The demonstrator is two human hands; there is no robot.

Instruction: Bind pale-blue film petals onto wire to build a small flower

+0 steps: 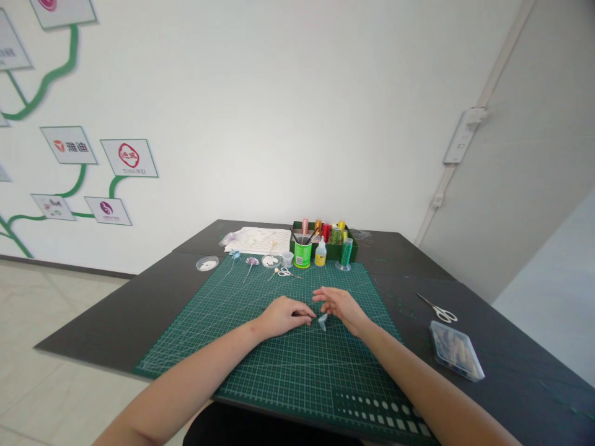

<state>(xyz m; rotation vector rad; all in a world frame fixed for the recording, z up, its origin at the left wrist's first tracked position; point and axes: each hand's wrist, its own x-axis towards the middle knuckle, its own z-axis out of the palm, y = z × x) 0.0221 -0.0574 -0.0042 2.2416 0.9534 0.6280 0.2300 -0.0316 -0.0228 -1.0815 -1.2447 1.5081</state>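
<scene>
A small pale blue petal-like piece (322,321) is held low over the green cutting mat (260,359), between my two hands. My left hand (287,314) comes in from the left with thumb and fingers pinched together at the piece's left edge. Its exact grip, perhaps on a thin stem, is too small to make out. My right hand (343,308) is just right of the piece, fingers apart and slightly curved, the upper ones reaching over toward my left fingertips. Whether its lower fingers touch the piece is unclear.
Behind the hands are white-handled scissors (284,272), wired flowers (251,262), a green can (302,254), a glue bottle (320,253), a green thread spool (346,253) and a thread box (356,251). To the right lie more scissors (441,313) and a clear plastic case (455,350).
</scene>
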